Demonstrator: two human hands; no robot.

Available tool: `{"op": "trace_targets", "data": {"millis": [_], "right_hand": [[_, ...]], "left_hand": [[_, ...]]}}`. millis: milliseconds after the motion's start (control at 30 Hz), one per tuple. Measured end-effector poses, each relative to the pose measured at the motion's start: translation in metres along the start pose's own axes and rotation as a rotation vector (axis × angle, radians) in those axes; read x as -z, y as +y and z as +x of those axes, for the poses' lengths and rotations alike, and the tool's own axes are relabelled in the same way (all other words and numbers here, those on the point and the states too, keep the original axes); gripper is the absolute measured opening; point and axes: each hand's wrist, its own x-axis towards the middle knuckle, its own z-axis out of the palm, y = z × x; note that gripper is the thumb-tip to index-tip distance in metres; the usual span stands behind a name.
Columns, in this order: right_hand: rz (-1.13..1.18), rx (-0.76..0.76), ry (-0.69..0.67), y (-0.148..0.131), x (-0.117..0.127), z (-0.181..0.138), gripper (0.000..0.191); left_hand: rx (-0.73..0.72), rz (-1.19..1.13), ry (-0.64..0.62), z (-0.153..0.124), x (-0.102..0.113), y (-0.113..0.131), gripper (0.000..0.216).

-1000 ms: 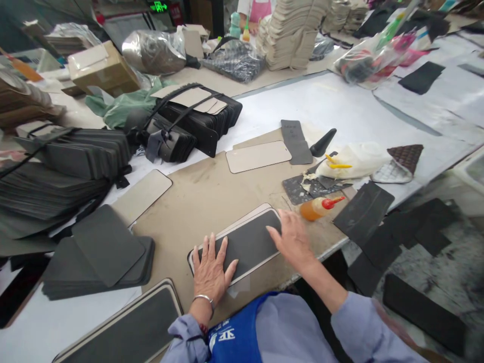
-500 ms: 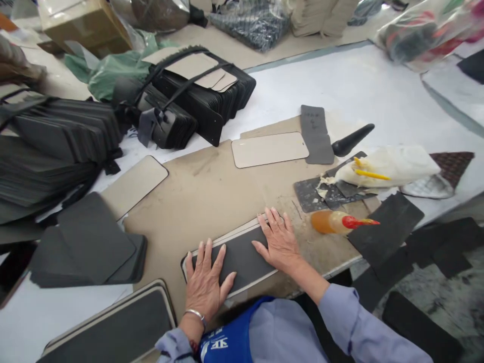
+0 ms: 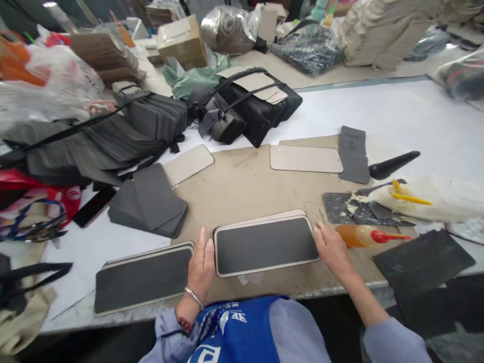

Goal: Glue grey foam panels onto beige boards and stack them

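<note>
A flat dark grey panel with a pale border (image 3: 266, 247) lies in front of me, on top of pale panels (image 3: 291, 214) whose far edges show behind it. My left hand (image 3: 202, 259) is at its left end, fingers stretched out along the edge. Against its right end rest the fingertips of my right hand (image 3: 333, 247), the fingers loosely extended; its thumb is hard to make out. Left of my left hand lies another stack of bordered grey panels (image 3: 143, 277). Just beyond my right hand, a glue bottle with a red tip (image 3: 355, 235) lies on its side.
Loose grey sheets (image 3: 151, 196) are piled at left, near bundled dark pieces (image 3: 151, 121). A pale panel (image 3: 306, 159) lies further back. At right are a black-handled tool (image 3: 393, 165), a white bag with a yellow stick (image 3: 427, 196) and dark sheets (image 3: 423, 257). A phone (image 3: 94, 206) lies left.
Both hands have moved off the grey panel's top to its two ends. The grey surface now sits evenly inside its pale border. My view has swung left and up.
</note>
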Motion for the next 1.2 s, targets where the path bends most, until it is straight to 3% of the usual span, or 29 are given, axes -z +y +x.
{"op": "trace_targets", "data": {"millis": [67,133,267,433,533,633,733,800,867,967,1067,1133,1200], "right_hand": [[-0.045,0.068,-0.029,0.005,0.000,-0.006,0.047],[-0.086,0.118,0.005,0.004,-0.002,-0.010,0.048],[-0.172,0.174,0.070,-0.006,-0.003,-0.016,0.045],[0.018,0.091,0.048,-0.014,0.000,-0.019,0.042],[0.057,0.075,0.036,-0.013,0.001,-0.016,0.043],[0.078,0.046,0.075,-0.012,0.005,-0.018,0.044],[0.079,-0.032,0.154,-0.020,0.016,-0.040,0.041],[0.099,-0.024,0.097,-0.035,0.024,-0.065,0.033],[0.150,0.107,-0.092,-0.058,0.027,-0.092,0.030],[0.231,0.394,-0.283,-0.100,0.015,-0.121,0.023],[0.230,0.585,-0.253,-0.133,-0.012,-0.120,0.030],[0.181,0.610,-0.211,-0.141,-0.032,-0.105,0.037],[0.156,0.506,-0.137,-0.135,-0.046,-0.084,0.033]], "left_hand": [[0.166,-0.068,-0.030,-0.015,0.008,-0.012,0.055],[0.245,-0.145,-0.093,-0.028,0.009,-0.020,0.053],[0.207,-0.287,-0.146,-0.040,0.003,-0.019,0.046],[0.109,-0.305,-0.142,-0.043,0.003,-0.008,0.043],[0.073,-0.265,-0.072,-0.044,0.006,-0.005,0.043],[0.113,-0.290,-0.054,-0.040,0.008,-0.003,0.046],[0.253,-0.433,-0.163,-0.029,0.007,0.002,0.045],[0.332,-0.547,-0.260,-0.022,0.006,0.007,0.040],[0.363,-0.612,-0.347,-0.018,0.007,0.016,0.032],[0.346,-0.620,-0.392,-0.018,0.011,0.034,0.024],[0.299,-0.631,-0.383,-0.021,0.021,0.055,0.024],[0.288,-0.635,-0.394,-0.023,0.030,0.062,0.026],[0.292,-0.634,-0.398,-0.025,0.042,0.060,0.029]]}}
